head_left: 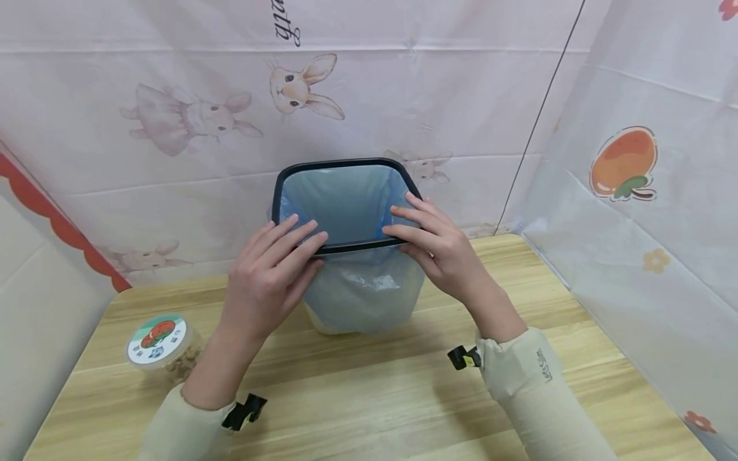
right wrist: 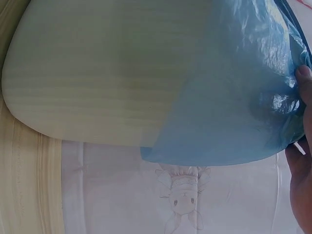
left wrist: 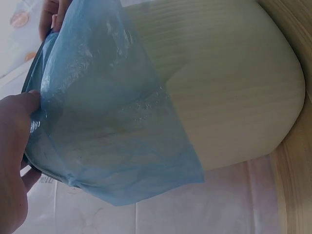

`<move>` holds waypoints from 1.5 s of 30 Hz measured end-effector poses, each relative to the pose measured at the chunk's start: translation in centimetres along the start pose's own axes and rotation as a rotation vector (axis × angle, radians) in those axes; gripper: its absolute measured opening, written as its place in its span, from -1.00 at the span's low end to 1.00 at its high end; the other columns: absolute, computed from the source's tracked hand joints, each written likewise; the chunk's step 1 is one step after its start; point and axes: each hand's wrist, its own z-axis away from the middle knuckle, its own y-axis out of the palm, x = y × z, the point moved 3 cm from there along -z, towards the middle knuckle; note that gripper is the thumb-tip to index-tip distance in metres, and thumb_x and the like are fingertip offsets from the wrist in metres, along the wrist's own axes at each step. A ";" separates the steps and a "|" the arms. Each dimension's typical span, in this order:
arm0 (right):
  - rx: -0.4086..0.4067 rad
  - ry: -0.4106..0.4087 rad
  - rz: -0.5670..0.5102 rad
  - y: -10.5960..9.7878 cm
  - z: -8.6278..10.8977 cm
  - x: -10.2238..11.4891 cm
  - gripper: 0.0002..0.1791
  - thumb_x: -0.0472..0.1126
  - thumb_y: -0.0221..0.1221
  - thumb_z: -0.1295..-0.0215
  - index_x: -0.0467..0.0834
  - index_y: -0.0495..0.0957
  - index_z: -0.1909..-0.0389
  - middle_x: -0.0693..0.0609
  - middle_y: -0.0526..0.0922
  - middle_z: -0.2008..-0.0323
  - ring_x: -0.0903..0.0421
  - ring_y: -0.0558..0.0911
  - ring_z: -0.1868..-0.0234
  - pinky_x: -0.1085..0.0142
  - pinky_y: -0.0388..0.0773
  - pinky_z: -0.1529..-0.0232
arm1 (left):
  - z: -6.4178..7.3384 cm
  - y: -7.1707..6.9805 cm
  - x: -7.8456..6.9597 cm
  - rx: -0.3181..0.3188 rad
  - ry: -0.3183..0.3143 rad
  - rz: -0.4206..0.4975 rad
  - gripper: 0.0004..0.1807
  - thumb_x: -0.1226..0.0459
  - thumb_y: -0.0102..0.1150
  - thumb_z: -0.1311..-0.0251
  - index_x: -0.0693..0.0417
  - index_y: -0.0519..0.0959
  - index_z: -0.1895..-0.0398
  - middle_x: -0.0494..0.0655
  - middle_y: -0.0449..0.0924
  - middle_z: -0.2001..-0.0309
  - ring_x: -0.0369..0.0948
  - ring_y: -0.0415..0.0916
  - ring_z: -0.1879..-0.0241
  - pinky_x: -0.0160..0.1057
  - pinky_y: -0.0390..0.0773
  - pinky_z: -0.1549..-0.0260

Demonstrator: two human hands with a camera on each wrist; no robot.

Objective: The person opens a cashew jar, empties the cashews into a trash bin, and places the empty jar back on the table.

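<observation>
A pale trash can (head_left: pixel 328 325) stands on the table, lined with a thin blue plastic bag (head_left: pixel 369 291). The bag folds over a black rim ring (head_left: pixel 340 163) and hangs down outside, covering the upper wall. At the near left corner, my left hand (head_left: pixel 268 275) grips the rim, fingers over the ring. Its thumb presses the bag from outside in the left wrist view. On the right side my right hand (head_left: pixel 441 246) holds the rim likewise, fingers reaching inside. In the right wrist view its thumb lies on the crinkled bag (right wrist: pixel 234 112).
A clear round tub (head_left: pixel 181 362) with a printed lid stands at the left, close to my left forearm. Behind the trash can rises a wall covering with printed rabbits (head_left: pixel 300 86). Another covered wall (head_left: pixel 651 224) borders the wooden table (head_left: pixel 380 410) on the right.
</observation>
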 end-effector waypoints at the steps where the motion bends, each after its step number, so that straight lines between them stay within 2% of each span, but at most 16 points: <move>1: 0.001 0.000 0.000 0.0 0.0 0.0 -0.58 -0.41 0.32 -0.20 -0.08 0.67 -0.10 -0.15 0.57 -0.24 -0.28 0.35 -0.40 -0.18 0.19 -0.42 | 0.0 0.0 0.0 0.001 0.002 0.000 -0.56 0.23 0.35 -0.21 0.01 0.63 -0.19 0.01 0.61 -0.20 0.06 0.48 -0.27 0.19 0.38 -0.27; 7: 0.004 -0.006 0.003 0.1 0.1 0.2 -0.55 -0.39 0.29 -0.23 -0.10 0.63 -0.16 -0.18 0.53 -0.26 -0.30 0.33 -0.41 -0.16 0.18 -0.43 | 0.0 -0.1 0.0 0.007 0.012 -0.004 -0.55 0.19 0.31 -0.26 0.01 0.60 -0.23 0.02 0.59 -0.22 0.07 0.47 -0.28 0.20 0.37 -0.27; 10: 0.007 -0.003 0.002 0.1 0.1 0.3 -0.60 -0.21 0.21 -0.40 -0.13 0.58 -0.23 -0.22 0.47 -0.32 -0.27 0.27 -0.46 -0.10 0.12 -0.47 | 0.0 -0.2 0.0 0.023 0.026 -0.007 -0.53 0.09 0.21 -0.35 0.02 0.57 -0.27 0.03 0.56 -0.25 0.08 0.44 -0.31 0.22 0.37 -0.26; 12: 0.012 0.004 -0.006 0.0 0.1 0.5 -0.56 -0.06 0.15 -0.47 -0.15 0.55 -0.26 -0.25 0.43 -0.35 -0.24 0.22 -0.49 -0.08 0.08 -0.49 | 0.0 -0.4 0.1 0.032 0.043 -0.008 -0.51 0.02 0.12 -0.40 0.04 0.56 -0.28 0.06 0.55 -0.27 0.09 0.42 -0.32 0.21 0.38 -0.26; 14: 0.016 0.011 -0.008 -0.1 0.1 0.8 -0.48 0.09 0.06 -0.50 -0.16 0.54 -0.27 -0.27 0.41 -0.36 -0.20 0.18 -0.52 -0.08 0.07 -0.50 | 0.0 -0.7 0.1 0.029 0.061 0.000 -0.49 -0.02 0.07 -0.42 0.07 0.56 -0.27 0.09 0.54 -0.27 0.11 0.41 -0.32 0.19 0.40 -0.25; 17: 0.011 0.012 -0.007 -0.3 0.1 1.6 -0.43 0.17 0.07 -0.46 -0.15 0.55 -0.25 -0.28 0.41 -0.35 -0.21 0.18 -0.51 -0.11 0.06 -0.49 | 0.0 -1.5 0.2 0.018 0.076 0.010 -0.48 -0.03 0.08 -0.42 0.10 0.57 -0.25 0.13 0.54 -0.26 0.14 0.41 -0.31 0.12 0.41 -0.27; 21: -0.020 0.000 0.022 -0.3 0.2 3.2 -0.44 0.20 0.09 -0.44 -0.12 0.58 -0.21 -0.26 0.41 -0.36 -0.25 0.19 -0.50 -0.22 0.05 -0.46 | 0.5 -2.9 0.5 0.028 0.042 0.009 -0.46 -0.06 0.06 -0.42 0.10 0.56 -0.27 0.12 0.53 -0.27 0.13 0.40 -0.32 -0.02 0.37 -0.33; 24: -0.065 -0.046 0.029 0.2 0.2 4.9 -0.50 0.16 0.13 -0.43 -0.12 0.62 -0.15 -0.25 0.43 -0.34 -0.29 0.23 -0.47 -0.32 0.09 -0.40 | 1.3 -4.3 0.8 0.039 -0.005 0.020 -0.44 -0.09 0.03 -0.43 0.09 0.55 -0.28 0.11 0.52 -0.28 0.11 0.38 -0.33 -0.10 0.30 -0.38; 27: -0.095 -0.146 0.005 1.0 0.0 6.9 -0.58 0.06 0.19 -0.41 -0.15 0.64 -0.09 -0.29 0.48 -0.28 -0.33 0.31 -0.42 -0.34 0.19 -0.34 | 2.4 -5.6 1.2 0.031 -0.043 0.029 -0.42 -0.11 0.04 -0.42 0.12 0.57 -0.25 0.11 0.55 -0.25 0.11 0.40 -0.31 -0.16 0.27 -0.40; 30: -0.088 -0.247 -0.024 2.0 -0.1 9.0 -0.63 -0.03 0.22 -0.37 -0.17 0.64 -0.06 -0.31 0.52 -0.23 -0.33 0.38 -0.37 -0.28 0.30 -0.30 | 3.7 -6.8 1.8 0.033 -0.080 0.011 -0.39 -0.14 0.04 -0.40 0.11 0.57 -0.25 0.10 0.57 -0.22 0.09 0.43 -0.29 -0.25 0.25 -0.40; 33: -0.058 -0.292 -0.062 3.4 -0.2 10.6 -0.63 -0.05 0.23 -0.35 -0.16 0.63 -0.07 -0.30 0.52 -0.22 -0.31 0.42 -0.34 -0.20 0.36 -0.30 | 5.1 -7.9 2.7 0.041 -0.124 -0.029 -0.35 -0.19 0.01 -0.39 0.09 0.57 -0.26 0.10 0.59 -0.20 0.09 0.47 -0.23 -0.35 0.21 -0.40; 36: -0.025 -0.289 -0.119 5.1 -0.3 11.6 -0.62 -0.06 0.25 -0.34 -0.15 0.62 -0.10 -0.28 0.51 -0.24 -0.29 0.44 -0.33 -0.11 0.38 -0.32 | 6.3 -8.7 3.7 0.014 -0.154 -0.043 -0.34 -0.21 0.02 -0.38 0.10 0.58 -0.24 0.12 0.61 -0.16 0.13 0.51 -0.15 -0.38 0.22 -0.38; 40: 0.009 -0.248 -0.216 7.6 -0.3 12.2 -0.58 -0.09 0.28 -0.33 -0.16 0.59 -0.15 -0.25 0.48 -0.28 -0.23 0.44 -0.35 0.01 0.37 -0.36 | 7.7 -9.0 5.0 -0.057 -0.174 -0.034 -0.36 -0.19 0.07 -0.36 0.13 0.62 -0.18 0.17 0.65 -0.06 0.17 0.55 -0.06 -0.34 0.29 -0.34; 42: 0.024 -0.214 -0.268 8.8 -0.2 12.3 -0.56 -0.11 0.28 -0.33 -0.18 0.57 -0.17 -0.23 0.46 -0.30 -0.18 0.41 -0.38 0.05 0.36 -0.37 | 8.4 -9.1 5.5 -0.064 -0.199 -0.033 -0.36 -0.20 0.07 -0.35 0.13 0.63 -0.17 0.17 0.66 -0.05 0.17 0.55 -0.05 -0.36 0.29 -0.33; 45: 0.047 -0.159 -0.332 10.8 -0.1 12.5 -0.55 -0.11 0.26 -0.35 -0.20 0.54 -0.21 -0.19 0.45 -0.33 -0.11 0.39 -0.41 0.11 0.35 -0.38 | 9.7 -9.3 6.3 -0.042 -0.258 -0.028 -0.35 -0.22 0.07 -0.34 0.10 0.63 -0.19 0.16 0.65 -0.07 0.16 0.53 -0.07 -0.42 0.25 -0.32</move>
